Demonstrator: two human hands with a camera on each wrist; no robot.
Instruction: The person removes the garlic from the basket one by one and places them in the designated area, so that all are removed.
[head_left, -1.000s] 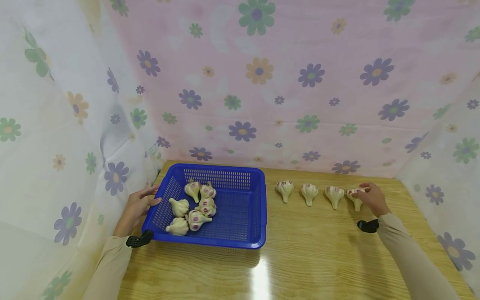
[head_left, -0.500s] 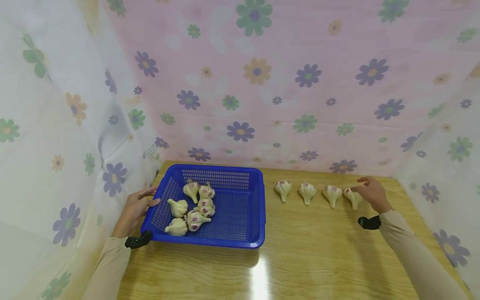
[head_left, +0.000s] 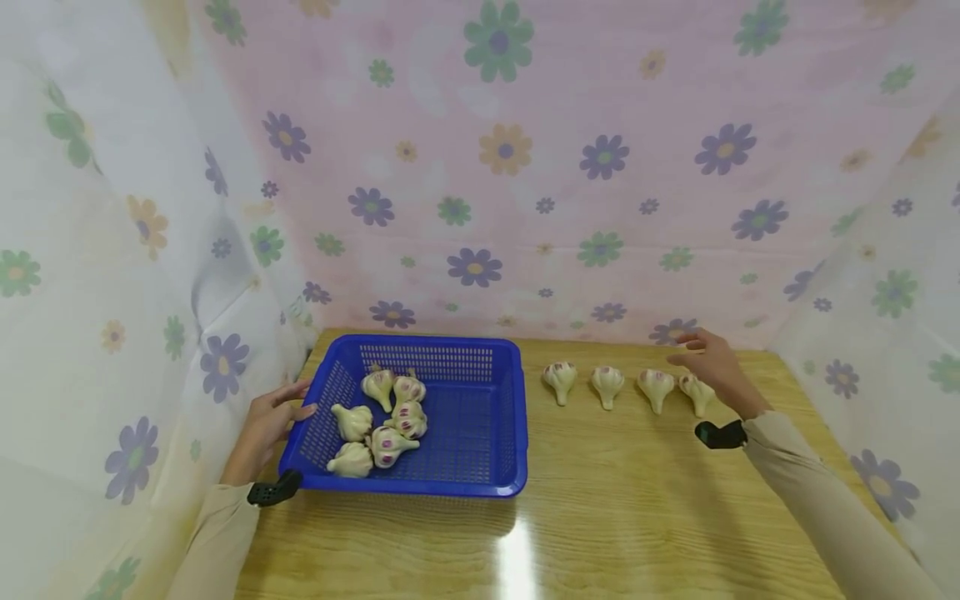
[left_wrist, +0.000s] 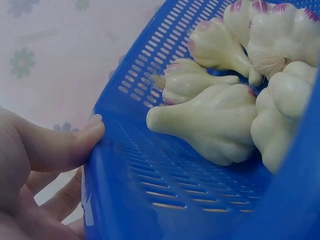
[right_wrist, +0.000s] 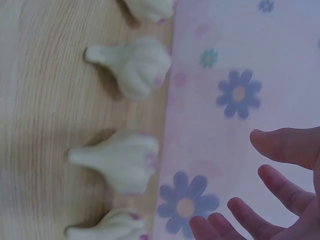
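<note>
Four garlic bulbs (head_left: 607,387) lie in a row, necks pointing the same way, as the right hand (head_left: 712,367), empty with fingers spread, hangs near the row's right end. Six more bulbs (head_left: 390,447) sit in a blue basket (head_left: 405,486), its left rim pinched by the left hand (head_left: 261,429). Keeping fingertips clear of the bulbs should leave the row straight on the wooden table (head_left: 615,517), before floral cloth (head_left: 525,192).

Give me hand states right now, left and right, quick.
Left hand: closed on the blue basket, pinching its rim at the side.
Right hand: open, holding nothing, near the row's rightmost garlic bulb.
</note>
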